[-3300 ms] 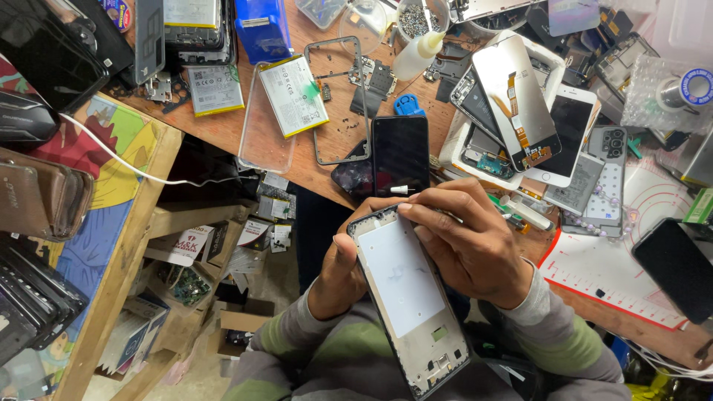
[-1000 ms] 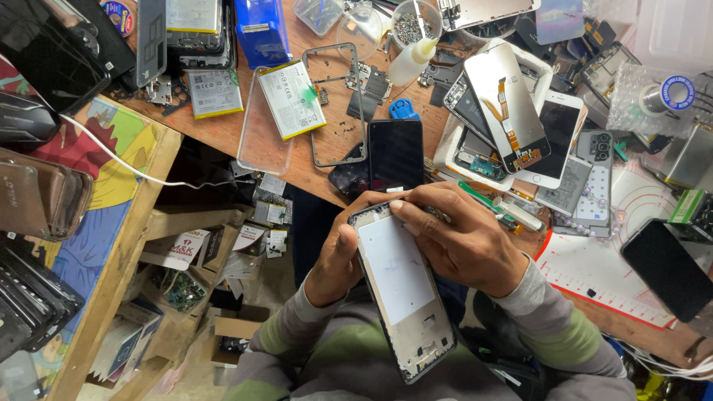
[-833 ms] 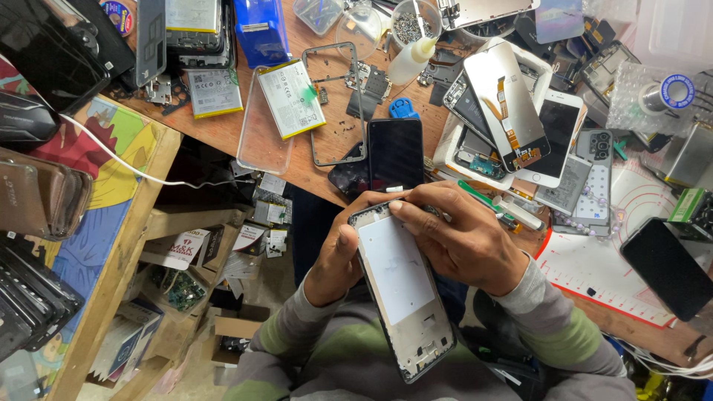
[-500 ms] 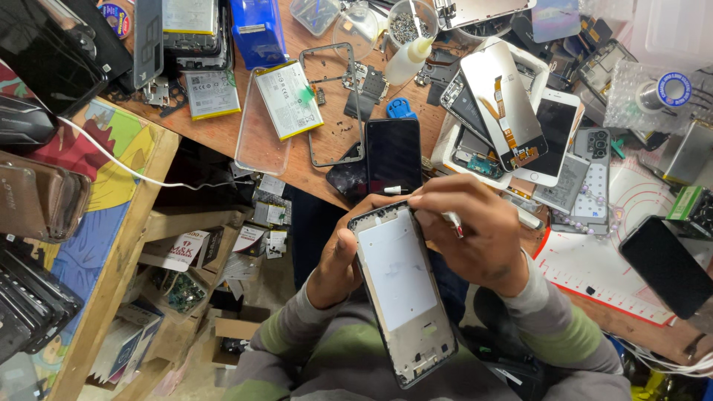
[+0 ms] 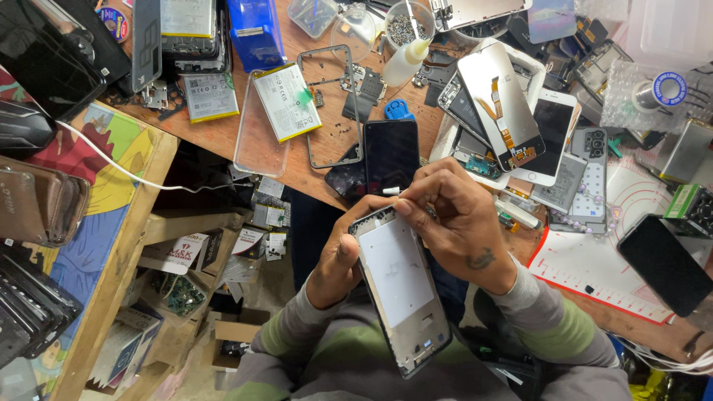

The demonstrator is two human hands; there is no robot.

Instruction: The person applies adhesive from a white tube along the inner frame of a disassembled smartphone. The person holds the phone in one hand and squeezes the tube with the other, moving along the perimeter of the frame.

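My left hand (image 5: 339,260) grips the left edge of a phone frame (image 5: 401,286), a dark-rimmed panel with a white inner plate, held upright over my lap. My right hand (image 5: 453,223) curls over the frame's top right corner. Its fingers pinch a thin white-tipped tool (image 5: 391,191) whose tip sticks out to the left above the frame's top edge. A black phone (image 5: 391,152) lies on the table just beyond the tool.
The wooden table (image 5: 245,141) is crowded with phone parts: a battery (image 5: 286,100), a bare metal frame (image 5: 330,104), a screen with orange flex cable (image 5: 499,104), a white phone (image 5: 553,134), a glue bottle (image 5: 407,61), a blue box (image 5: 256,33). A white mat (image 5: 601,260) lies right.
Both hands and the phone frame stayed over my lap with small shifts. My right hand moved along the frame's top edge with the white-tipped tool.
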